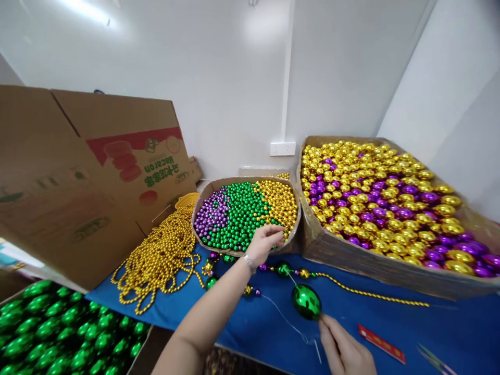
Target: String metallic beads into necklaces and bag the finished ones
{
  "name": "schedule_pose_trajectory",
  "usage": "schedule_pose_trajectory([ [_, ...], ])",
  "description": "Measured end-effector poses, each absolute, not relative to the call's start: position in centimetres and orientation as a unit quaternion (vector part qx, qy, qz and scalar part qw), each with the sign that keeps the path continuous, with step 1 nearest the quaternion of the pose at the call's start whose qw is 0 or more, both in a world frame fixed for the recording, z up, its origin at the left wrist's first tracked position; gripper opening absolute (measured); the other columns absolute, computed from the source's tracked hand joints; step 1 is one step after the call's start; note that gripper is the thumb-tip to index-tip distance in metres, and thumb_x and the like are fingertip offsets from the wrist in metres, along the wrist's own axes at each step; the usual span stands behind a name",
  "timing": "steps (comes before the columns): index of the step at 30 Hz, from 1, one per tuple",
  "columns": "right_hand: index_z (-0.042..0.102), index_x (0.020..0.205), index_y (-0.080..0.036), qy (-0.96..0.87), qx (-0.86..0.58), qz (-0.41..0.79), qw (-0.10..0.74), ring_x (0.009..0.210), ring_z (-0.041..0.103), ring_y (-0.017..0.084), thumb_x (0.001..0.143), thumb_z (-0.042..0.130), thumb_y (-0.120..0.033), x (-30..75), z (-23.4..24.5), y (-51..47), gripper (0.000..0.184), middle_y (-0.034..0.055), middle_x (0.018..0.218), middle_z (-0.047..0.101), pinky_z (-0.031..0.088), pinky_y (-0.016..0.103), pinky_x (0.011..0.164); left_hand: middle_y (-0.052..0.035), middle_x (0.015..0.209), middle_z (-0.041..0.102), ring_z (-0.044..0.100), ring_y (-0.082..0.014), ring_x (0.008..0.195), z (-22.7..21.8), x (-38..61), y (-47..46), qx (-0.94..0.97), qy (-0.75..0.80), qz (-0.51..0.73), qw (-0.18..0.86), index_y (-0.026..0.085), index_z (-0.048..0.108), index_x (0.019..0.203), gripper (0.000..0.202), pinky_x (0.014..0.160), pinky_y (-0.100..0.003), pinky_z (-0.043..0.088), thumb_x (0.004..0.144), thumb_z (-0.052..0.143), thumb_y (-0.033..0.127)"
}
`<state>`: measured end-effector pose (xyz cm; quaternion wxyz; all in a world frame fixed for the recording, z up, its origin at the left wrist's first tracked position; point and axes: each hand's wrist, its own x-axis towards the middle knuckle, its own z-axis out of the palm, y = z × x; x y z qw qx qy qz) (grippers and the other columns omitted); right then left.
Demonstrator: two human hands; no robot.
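Note:
My left hand reaches over the near rim of a round cardboard tray that holds purple, green and gold beads. Its fingers are curled together in a pinch above the green beads; what they hold is hidden. My right hand is closed at the bottom edge, pinching a thin needle or wire with thread attached. A large green oval bauble lies just above that hand, strung on a line with smaller green, purple and gold beads across the blue cloth.
A big cardboard box of gold and purple balls stands on the right. Gold bead strands are heaped at left, beside upended cardboard boxes. Green baubles fill a box at lower left. A red strip lies near my right hand.

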<state>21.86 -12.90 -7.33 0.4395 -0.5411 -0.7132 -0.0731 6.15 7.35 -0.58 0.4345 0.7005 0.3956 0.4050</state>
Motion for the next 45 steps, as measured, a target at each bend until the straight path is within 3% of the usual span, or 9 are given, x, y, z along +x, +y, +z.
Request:
schedule_pose_trajectory([
  [5,0.064,0.094,-0.018,-0.701,-0.555,-0.054,0.445,0.067,0.070,0.017,0.093,0.039,-0.031,21.4,-7.0,-12.9,0.028,0.0047,0.081,0.073,0.055,0.022,0.062,-0.0105,0.091,0.067,0.065,-0.0176,0.079,-0.3,3.8,2.0,0.414,0.293,0.459,0.730,0.010,0.064,0.094,0.028,0.073,-0.029,0.051,0.073,0.069,0.029],
  [11,0.065,0.093,-0.018,-0.706,-0.555,-0.058,0.436,0.068,0.070,0.017,0.094,0.037,-0.030,21.3,-6.5,-13.1,0.030,0.0049,0.081,0.073,0.055,0.022,0.061,-0.0092,0.085,0.068,0.066,-0.0164,0.075,-0.3,3.3,0.2,0.352,0.281,0.457,0.767,0.010,0.066,0.087,0.023,0.066,-0.025,0.051,0.070,0.074,0.024],
  [20,0.065,0.093,-0.017,-0.710,-0.551,-0.090,0.430,0.069,0.070,0.017,0.093,0.038,-0.030,21.6,-7.0,-13.0,0.029,0.0052,0.082,0.073,0.055,0.023,0.065,-0.0076,0.092,0.068,0.063,-0.0128,0.074,-0.3,3.2,-0.6,0.392,0.258,0.471,0.747,0.012,0.070,0.086,0.021,0.069,-0.024,0.048,0.067,0.075,0.020],
  [28,0.064,0.095,-0.018,-0.714,-0.553,-0.107,0.416,0.070,0.070,0.018,0.093,0.038,-0.030,22.1,-7.8,-13.0,0.029,0.0061,0.083,0.073,0.055,0.024,0.064,-0.0062,0.087,0.068,0.059,-0.0106,0.072,0.2,2.8,-0.8,0.517,0.306,0.479,0.640,0.014,0.069,0.086,0.021,0.070,-0.022,0.045,0.069,0.074,0.024],
  [32,0.061,0.098,-0.020,-0.704,-0.579,-0.016,0.410,0.071,0.070,0.018,0.093,0.035,-0.033,21.7,-8.9,-12.7,0.029,0.0058,0.084,0.072,0.054,0.023,0.062,-0.0058,0.087,0.069,0.060,-0.0134,0.078,-0.7,3.4,-1.3,0.541,0.301,0.449,0.644,0.015,0.067,0.091,0.028,0.073,-0.024,0.046,0.066,0.076,0.026],
  [37,0.053,0.104,-0.020,-0.674,-0.635,0.119,0.359,0.064,0.069,0.016,0.094,0.028,-0.030,21.7,-12.7,-12.2,0.029,0.0051,0.078,0.071,0.052,0.021,0.055,-0.0067,0.081,0.069,0.059,-0.0140,0.068,-4.6,5.4,-1.8,0.557,0.358,0.396,0.636,0.013,0.069,0.082,0.027,0.063,-0.024,0.045,0.073,0.068,0.038],
  [41,0.056,0.104,-0.022,-0.663,-0.658,0.089,0.346,0.078,0.069,0.019,0.091,0.035,-0.032,23.1,-13.6,-11.5,0.027,0.0079,0.094,0.070,0.055,0.025,0.062,-0.0068,0.079,0.069,0.060,-0.0158,0.071,-4.5,6.3,-1.4,0.664,0.361,0.383,0.531,0.014,0.070,0.080,0.025,0.064,-0.025,0.045,0.077,0.064,0.037],
  [45,0.052,0.117,-0.023,-0.659,-0.629,0.081,0.404,0.097,0.064,0.018,0.091,0.039,-0.032,23.6,-10.7,-10.1,0.031,0.0079,0.107,0.066,0.053,0.027,0.078,-0.0067,0.078,0.069,0.061,-0.0157,0.069,-0.2,7.6,-0.9,0.732,0.316,0.352,0.490,0.014,0.070,0.084,0.024,0.062,-0.024,0.046,0.080,0.060,0.036],
])
